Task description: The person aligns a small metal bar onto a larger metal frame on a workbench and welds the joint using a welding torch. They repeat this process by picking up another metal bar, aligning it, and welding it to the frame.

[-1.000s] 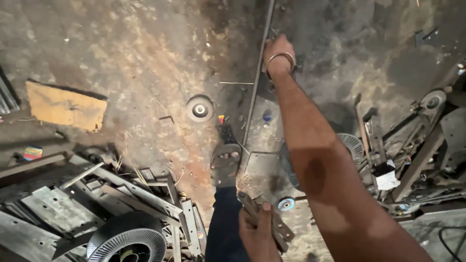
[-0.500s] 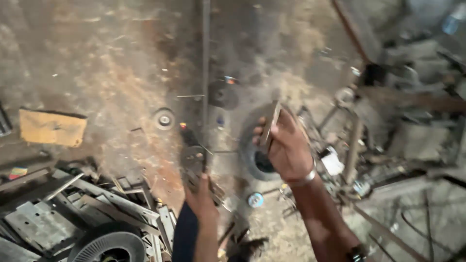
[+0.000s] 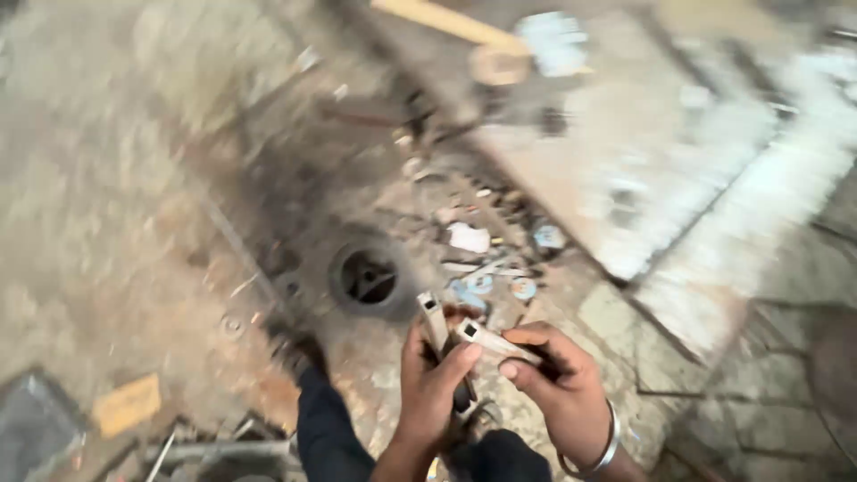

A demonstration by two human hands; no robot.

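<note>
Both my hands meet low in the middle of the head view, over my dark trouser legs (image 3: pixel 328 428). My left hand (image 3: pixel 430 386) grips short square metal tube pieces (image 3: pixel 435 323) that stick up from the fist. My right hand (image 3: pixel 555 386), with a metal bangle on the wrist, pinches another square tube piece (image 3: pixel 489 339) whose open end points toward the left hand. The two tube pieces touch or nearly touch between the hands.
The view is blurred by motion. A round dark wheel-like part (image 3: pixel 368 277) lies on the dirty workshop floor just beyond my hands, with small scrap and discs (image 3: pixel 523 287) beside it. A large pale slab (image 3: pixel 661 152) slants at the right. A yellowish block (image 3: pixel 127 403) lies lower left.
The camera swung sharply. My right hand came back from the long bar on the floor with a metal piece and joined my left hand, which still holds tube pieces.
</note>
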